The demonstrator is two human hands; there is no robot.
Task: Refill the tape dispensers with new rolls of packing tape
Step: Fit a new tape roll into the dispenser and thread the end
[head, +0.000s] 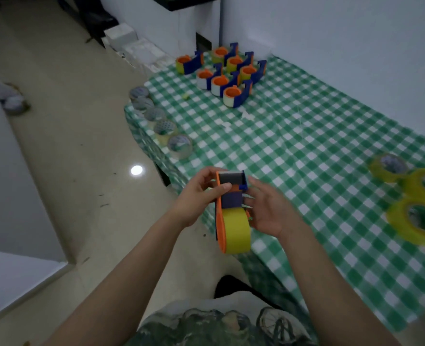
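The left hand [196,196] has its fingers [222,188] clenched round an orange-and-blue plastic tape dispenser [231,193] loaded with a yellow tape roll [236,231]. It is held above the near edge of the green-checked tabletop [306,146]. The right hand [269,211] is blurred, its fingers [254,186] released and mostly straight beside the dispenser. Spare yellow tape rolls [416,203] lie well to their right.

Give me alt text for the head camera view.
The left hand grips a tape dispenser holding a yellow roll, right hand beside it, at a green checked table's edge. Loaded dispensers stand at the far end; clear rolls lie left, yellow rolls right.
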